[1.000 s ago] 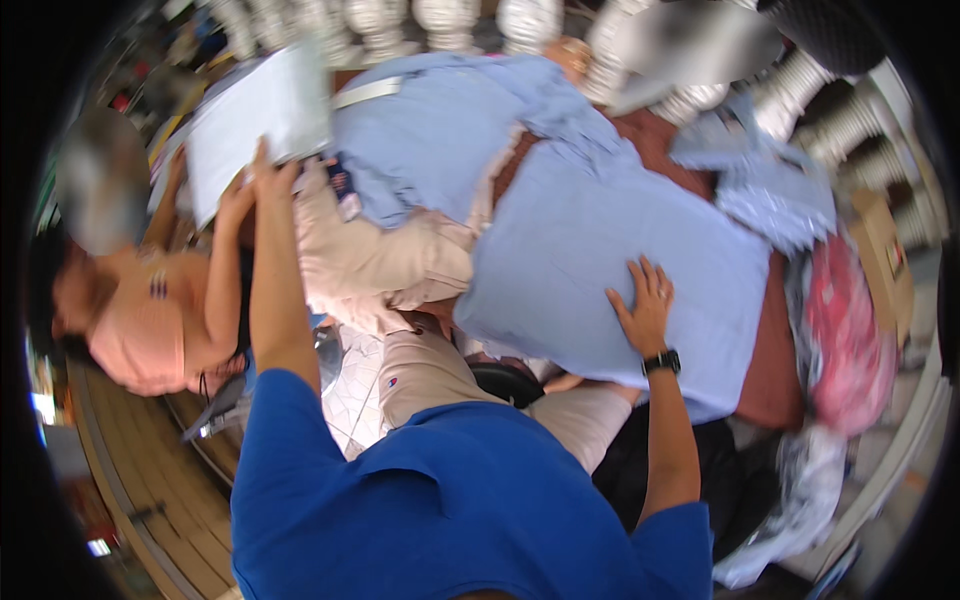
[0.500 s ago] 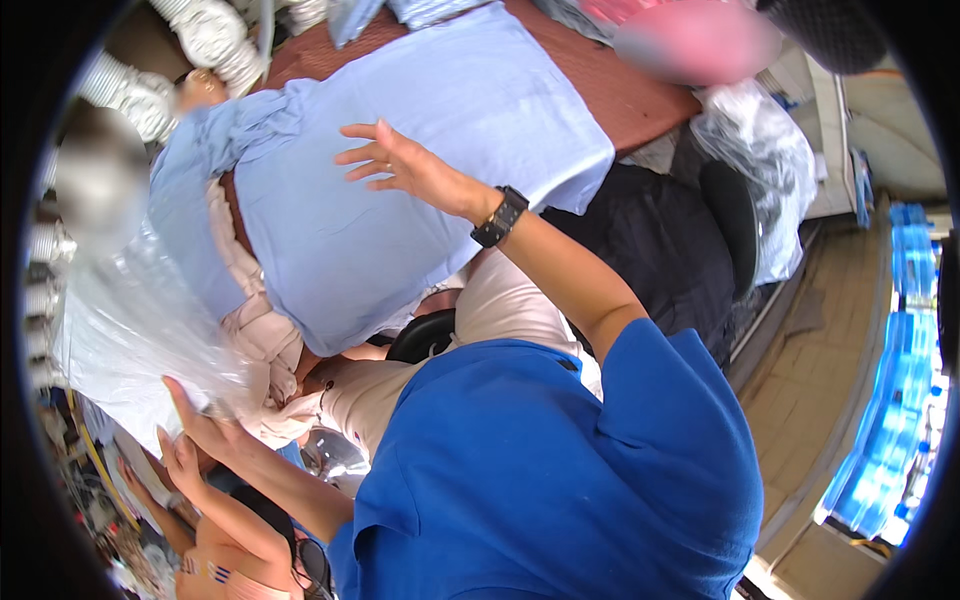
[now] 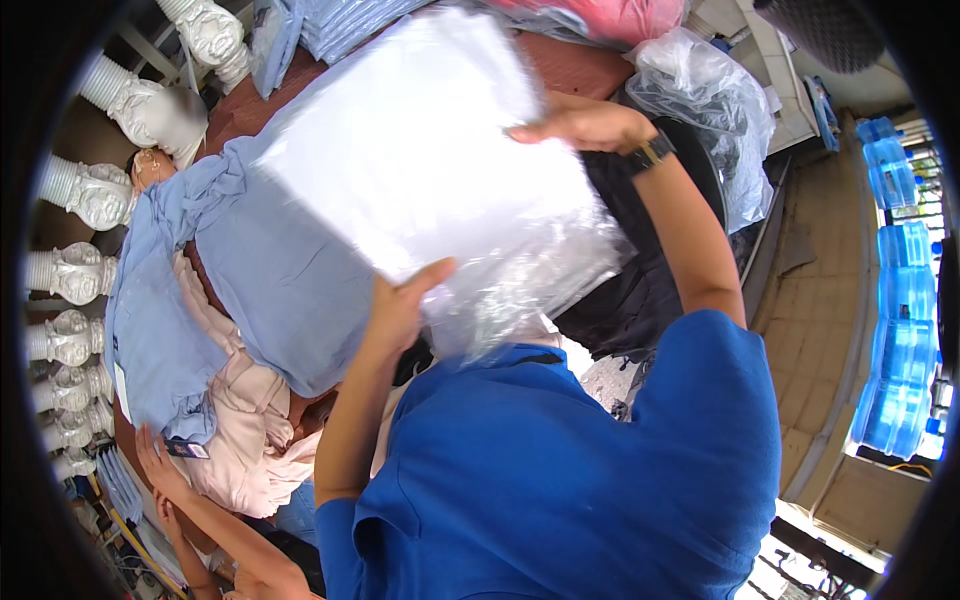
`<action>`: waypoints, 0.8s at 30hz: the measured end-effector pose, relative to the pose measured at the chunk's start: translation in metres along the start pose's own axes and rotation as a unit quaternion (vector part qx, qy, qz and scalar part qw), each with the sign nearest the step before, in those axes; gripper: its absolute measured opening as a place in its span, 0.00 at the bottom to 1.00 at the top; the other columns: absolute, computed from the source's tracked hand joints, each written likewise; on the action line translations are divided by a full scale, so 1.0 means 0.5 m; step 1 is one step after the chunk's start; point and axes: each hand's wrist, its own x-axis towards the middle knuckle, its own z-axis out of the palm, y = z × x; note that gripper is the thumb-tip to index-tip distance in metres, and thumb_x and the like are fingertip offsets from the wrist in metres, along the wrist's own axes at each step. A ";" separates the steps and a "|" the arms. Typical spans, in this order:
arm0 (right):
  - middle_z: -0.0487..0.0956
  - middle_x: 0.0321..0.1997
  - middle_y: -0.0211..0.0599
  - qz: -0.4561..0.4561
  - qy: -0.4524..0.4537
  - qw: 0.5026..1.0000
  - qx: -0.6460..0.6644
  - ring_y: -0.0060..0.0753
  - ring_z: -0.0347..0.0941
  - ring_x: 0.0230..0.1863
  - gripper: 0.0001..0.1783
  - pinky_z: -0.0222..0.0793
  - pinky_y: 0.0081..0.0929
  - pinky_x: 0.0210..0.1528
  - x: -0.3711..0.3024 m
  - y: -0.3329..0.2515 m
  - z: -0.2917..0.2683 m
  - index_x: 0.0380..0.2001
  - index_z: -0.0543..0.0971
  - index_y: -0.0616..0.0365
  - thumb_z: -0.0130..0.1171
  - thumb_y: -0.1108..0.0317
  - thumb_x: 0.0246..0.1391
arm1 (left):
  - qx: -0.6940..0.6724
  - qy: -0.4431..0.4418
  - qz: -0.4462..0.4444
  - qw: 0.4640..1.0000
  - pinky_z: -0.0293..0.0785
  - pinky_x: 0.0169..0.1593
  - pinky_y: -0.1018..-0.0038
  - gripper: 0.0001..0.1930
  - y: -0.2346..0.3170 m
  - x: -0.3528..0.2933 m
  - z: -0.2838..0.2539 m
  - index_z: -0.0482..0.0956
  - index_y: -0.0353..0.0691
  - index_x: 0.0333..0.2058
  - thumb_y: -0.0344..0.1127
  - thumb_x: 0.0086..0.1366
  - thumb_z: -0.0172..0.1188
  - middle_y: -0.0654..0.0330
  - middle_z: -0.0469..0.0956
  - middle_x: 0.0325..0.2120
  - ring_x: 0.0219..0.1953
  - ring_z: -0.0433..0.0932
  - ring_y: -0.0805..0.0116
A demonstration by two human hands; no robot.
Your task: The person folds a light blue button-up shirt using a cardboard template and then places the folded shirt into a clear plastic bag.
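Observation:
Both of my hands hold a flat white rectangular sheet in clear plastic [image 3: 420, 140] above the table, tilted and slightly blurred. My right hand [image 3: 590, 122] grips its right edge, thumb on top. My left hand [image 3: 400, 312] grips the near edge, its thumb along the plastic and its other fingers hidden. Loose clear plastic crinkles at the sheet's near right end. Beneath it a light blue shirt [image 3: 280, 270] lies spread out, partly covered. Whether the white part is paper or folded plastic I cannot make out.
A co-worker's hand [image 3: 160, 465] rests by the blue cloth's edge at lower left, beside pale pink cloth [image 3: 245, 395]. Packed blue garments [image 3: 350, 30] lie at the back. A clear plastic bag [image 3: 705, 100] hangs at the right. White ducts [image 3: 75, 272] line the left; blue water bottles [image 3: 900, 340] stand far right.
My left hand has come from the left side to the middle, bringing the plastic over the shirt. My right hand, open before, has moved right and grips the sheet's edge.

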 end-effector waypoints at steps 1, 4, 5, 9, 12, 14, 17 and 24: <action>0.76 0.55 0.38 -0.013 0.028 1.000 -0.007 0.26 0.70 0.55 0.38 0.65 0.26 0.59 -0.043 0.002 -0.007 0.61 0.68 0.66 0.70 0.58 0.53 | 0.010 -0.043 -0.004 0.999 0.74 0.53 0.68 0.29 -0.022 0.023 0.036 0.73 0.27 0.52 0.32 0.54 0.73 0.48 0.78 0.47 0.47 0.78 0.60; 0.76 0.55 0.37 0.061 0.112 0.991 0.029 0.26 0.70 0.57 0.40 0.66 0.27 0.59 -0.156 0.089 -0.065 0.64 0.64 0.65 0.71 0.66 0.51 | 0.079 -0.143 -0.016 0.986 0.74 0.52 0.69 0.28 -0.059 0.051 0.156 0.73 0.26 0.52 0.40 0.60 0.70 0.49 0.79 0.45 0.45 0.79 0.63; 0.75 0.58 0.37 0.101 0.161 0.981 0.048 0.27 0.69 0.59 0.41 0.64 0.28 0.61 -0.200 0.131 -0.092 0.65 0.63 0.63 0.71 0.70 0.49 | 0.122 -0.171 -0.030 0.977 0.74 0.51 0.68 0.27 -0.053 0.044 0.196 0.75 0.26 0.51 0.43 0.62 0.68 0.50 0.79 0.44 0.45 0.79 0.63; 0.72 0.59 0.38 0.224 0.236 0.941 0.091 0.32 0.66 0.61 0.46 0.60 0.26 0.64 -0.366 0.244 -0.217 0.65 0.59 0.69 0.73 0.78 0.43 | 0.151 -0.484 -0.126 0.853 0.73 0.55 0.69 0.35 -0.138 0.047 0.234 0.61 0.30 0.63 0.51 0.69 0.58 0.47 0.71 0.57 0.54 0.75 0.62; 0.72 0.59 0.46 0.343 0.274 0.891 -0.114 0.38 0.68 0.58 0.57 0.63 0.29 0.59 -0.423 0.314 -0.285 0.64 0.58 0.74 0.79 0.59 0.36 | 0.232 -0.490 -0.116 0.832 0.73 0.55 0.69 0.32 -0.151 0.058 0.187 0.61 0.32 0.63 0.46 0.69 0.58 0.48 0.69 0.60 0.55 0.74 0.62; 0.73 0.57 0.49 0.413 0.265 0.848 -0.202 0.40 0.69 0.56 0.55 0.65 0.31 0.56 -0.406 0.309 -0.284 0.63 0.62 0.71 0.78 0.55 0.35 | 0.256 -0.464 -0.146 0.835 0.73 0.55 0.69 0.30 -0.166 0.076 0.142 0.62 0.34 0.63 0.45 0.70 0.58 0.50 0.70 0.59 0.55 0.75 0.62; 0.78 0.51 0.49 0.378 0.235 0.847 -0.290 0.40 0.73 0.50 0.44 0.68 0.32 0.51 -0.382 0.368 -0.304 0.55 0.73 0.64 0.76 0.52 0.36 | 0.250 -0.376 -0.050 0.891 0.73 0.54 0.71 0.24 -0.237 0.094 0.062 0.67 0.38 0.61 0.42 0.71 0.56 0.57 0.73 0.55 0.52 0.77 0.67; 0.78 0.34 0.37 0.447 0.195 0.835 -0.256 0.29 0.73 0.30 0.31 0.70 0.27 0.27 -0.390 0.398 -0.316 0.46 0.78 0.60 0.76 0.59 0.38 | 0.217 -0.210 -0.187 0.935 0.73 0.51 0.73 0.21 -0.166 0.034 -0.059 0.68 0.40 0.60 0.44 0.74 0.50 0.58 0.73 0.56 0.48 0.78 0.69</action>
